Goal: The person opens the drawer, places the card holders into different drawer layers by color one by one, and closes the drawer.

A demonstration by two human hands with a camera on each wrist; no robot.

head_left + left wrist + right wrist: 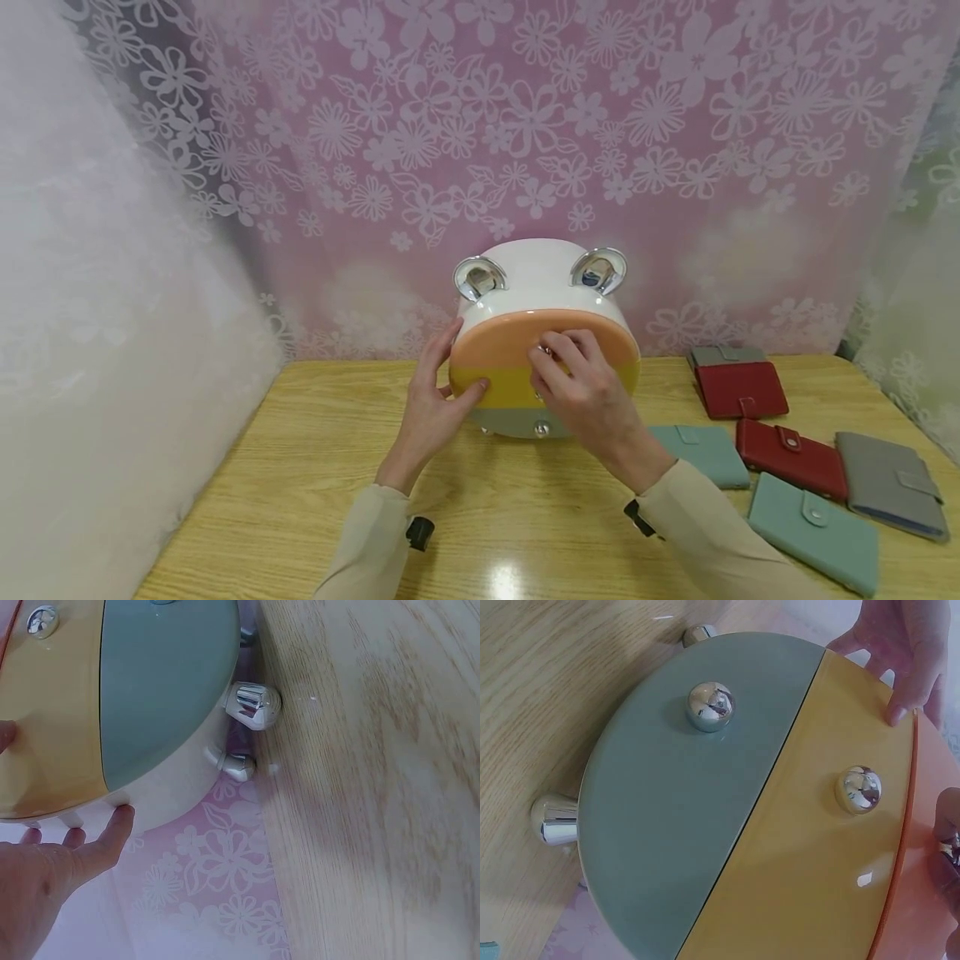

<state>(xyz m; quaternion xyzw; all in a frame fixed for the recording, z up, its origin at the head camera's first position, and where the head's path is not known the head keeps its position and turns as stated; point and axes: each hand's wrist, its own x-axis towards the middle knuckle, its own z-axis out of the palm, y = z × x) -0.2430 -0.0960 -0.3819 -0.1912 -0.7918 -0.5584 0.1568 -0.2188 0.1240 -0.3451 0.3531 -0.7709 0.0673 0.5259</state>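
Note:
A rounded white drawer box (536, 262) with silver ears stands at the table's back. Its front has an orange drawer (510, 337) on top, a yellow drawer (502, 387) in the middle and a grey-green drawer (682, 795) below, with round silver knobs. My right hand (585, 387) pinches the orange drawer's knob (952, 851) between thumb and fingers. Whether that drawer stands out from the box I cannot tell. My left hand (435, 408) rests against the box's left side, fingers extended along the white wall (169, 799), thumb touching the yellow front.
Short silver feet (255, 705) carry the box on the wooden table (315, 483). To the right lie several wallets: red (791, 454), light green (813, 533) and grey (892, 483). A pink flowered curtain (525, 125) hangs right behind the box.

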